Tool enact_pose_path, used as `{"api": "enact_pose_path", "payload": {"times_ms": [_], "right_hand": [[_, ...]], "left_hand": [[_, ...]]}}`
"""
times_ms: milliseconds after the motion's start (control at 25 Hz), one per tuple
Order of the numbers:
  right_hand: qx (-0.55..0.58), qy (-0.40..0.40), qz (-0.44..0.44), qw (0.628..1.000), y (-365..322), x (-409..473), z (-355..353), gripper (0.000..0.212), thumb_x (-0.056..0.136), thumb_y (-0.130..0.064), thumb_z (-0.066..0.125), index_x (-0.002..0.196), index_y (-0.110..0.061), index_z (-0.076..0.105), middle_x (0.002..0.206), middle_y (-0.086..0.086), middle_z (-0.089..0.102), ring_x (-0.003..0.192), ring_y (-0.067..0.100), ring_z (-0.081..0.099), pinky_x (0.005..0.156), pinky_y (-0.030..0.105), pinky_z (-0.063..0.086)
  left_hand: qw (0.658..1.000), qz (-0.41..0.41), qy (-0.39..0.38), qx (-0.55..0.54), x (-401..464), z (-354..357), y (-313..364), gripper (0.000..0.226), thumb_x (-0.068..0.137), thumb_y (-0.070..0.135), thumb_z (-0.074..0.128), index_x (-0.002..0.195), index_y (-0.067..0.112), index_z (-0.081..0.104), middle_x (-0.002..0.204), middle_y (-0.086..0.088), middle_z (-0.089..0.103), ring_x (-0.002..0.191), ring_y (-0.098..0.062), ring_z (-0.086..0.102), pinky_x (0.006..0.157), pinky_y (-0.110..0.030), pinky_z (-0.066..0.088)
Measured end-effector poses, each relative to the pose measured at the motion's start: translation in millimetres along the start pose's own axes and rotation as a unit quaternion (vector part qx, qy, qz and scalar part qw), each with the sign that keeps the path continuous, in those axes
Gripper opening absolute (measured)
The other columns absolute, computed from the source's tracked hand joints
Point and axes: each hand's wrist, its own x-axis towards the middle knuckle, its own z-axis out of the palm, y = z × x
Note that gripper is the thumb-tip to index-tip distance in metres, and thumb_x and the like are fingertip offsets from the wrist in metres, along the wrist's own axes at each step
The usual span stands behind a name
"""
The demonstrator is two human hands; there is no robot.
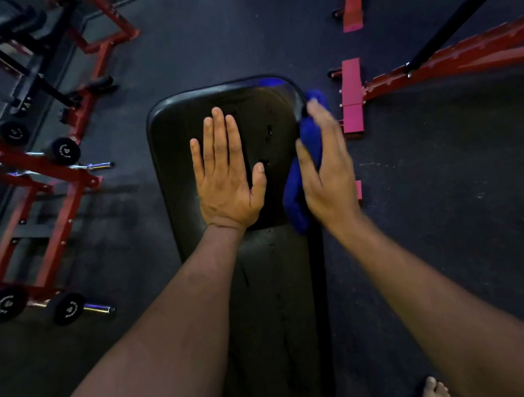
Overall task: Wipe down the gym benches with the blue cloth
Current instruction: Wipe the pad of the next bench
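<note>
While left hand (225, 173) lies flat on bench (178, 136), right hand (327, 171) grips blue cloth (308, 142)

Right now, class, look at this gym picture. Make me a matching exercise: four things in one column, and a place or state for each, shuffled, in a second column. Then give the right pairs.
Things:
1. left hand
2. right hand
3. blue cloth
4. bare foot

Places or states:
A. bunched against the right edge of the bench
B. on the floor, bottom right
C. flat on the bench top, fingers straight
D. gripping the cloth

Pairs: 1-C, 2-D, 3-A, 4-B
</note>
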Motion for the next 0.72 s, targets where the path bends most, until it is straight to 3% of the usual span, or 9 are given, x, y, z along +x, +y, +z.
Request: {"api": "enact_pose_path", "payload": {"times_ms": [160, 240, 440, 560, 640, 720], "right_hand": [[-0.008, 0.005, -0.059, 0.998, -4.0, 43.0, -1.4, 0.046, 0.101, -0.012, 0.052, 0.145, -0.002, 0.041, 0.150, 0.010, 0.044, 0.141, 0.013, 0.038, 0.115, 0.017, 0.027], [0.006, 0.009, -0.057, 0.998, -0.6, 25.8, -2.6, 0.049, 0.102, -0.011, 0.052, 0.147, -0.002, 0.038, 0.155, 0.012, 0.037, 0.146, 0.015, 0.033, 0.118, 0.022, 0.025], [-0.015, -0.117, 0.052, 0.992, 28.0, -98.4, -13.2, 0.065, 0.101, -0.016, 0.052, 0.157, -0.019, 0.019, 0.165, -0.007, 0.013, 0.150, 0.005, 0.018, 0.121, 0.024, 0.019], [-0.023, -0.191, 0.062, 0.979, 26.1, -112.8, -45.4, 0.065, 0.100, -0.016, 0.054, 0.156, -0.021, 0.022, 0.162, -0.009, 0.023, 0.148, 0.002, 0.022, 0.121, 0.032, 0.024], [-0.041, -0.183, 0.059, 0.981, 6.0, -83.3, -66.8, 0.063, 0.099, -0.017, 0.056, 0.155, -0.021, 0.028, 0.160, -0.009, 0.030, 0.145, -0.001, 0.027, 0.121, 0.028, 0.024], [-0.070, -0.143, 0.000, 0.987, -16.5, -41.2, -83.4, 0.061, 0.097, -0.014, 0.059, 0.152, -0.016, 0.034, 0.157, -0.006, 0.032, 0.145, 0.002, 0.029, 0.121, 0.023, 0.022]], "left_hand": [[1.000, -0.001, 0.005, -0.006, 0.5, 1.3, -0.3, 0.076, 0.100, 0.048, 0.026, 0.158, -0.002, 0.027, 0.166, -0.022, 0.023, 0.155, -0.033, 0.019, 0.126, -0.055, 0.014], [1.000, 0.001, 0.005, -0.005, -0.2, 0.7, 1.0, 0.076, 0.100, 0.048, 0.027, 0.158, -0.002, 0.027, 0.165, -0.023, 0.023, 0.155, -0.033, 0.019, 0.126, -0.056, 0.014], [1.000, 0.000, -0.001, -0.021, -1.6, 1.6, -0.8, 0.076, 0.098, 0.047, 0.029, 0.158, -0.001, 0.026, 0.165, -0.023, 0.024, 0.155, -0.034, 0.020, 0.126, -0.056, 0.014], [1.000, -0.005, -0.004, -0.025, 1.0, -2.4, -0.6, 0.077, 0.098, 0.046, 0.030, 0.159, 0.000, 0.024, 0.166, -0.022, 0.023, 0.155, -0.033, 0.019, 0.126, -0.056, 0.014], [0.999, -0.007, -0.008, -0.032, -0.3, -6.1, -1.6, 0.077, 0.097, 0.046, 0.032, 0.159, 0.002, 0.023, 0.166, -0.021, 0.022, 0.156, -0.032, 0.018, 0.126, -0.055, 0.014], [0.999, -0.005, -0.014, -0.040, -0.1, -7.3, -0.1, 0.077, 0.097, 0.046, 0.033, 0.160, 0.003, 0.022, 0.167, -0.019, 0.021, 0.156, -0.030, 0.017, 0.127, -0.053, 0.013]]}}
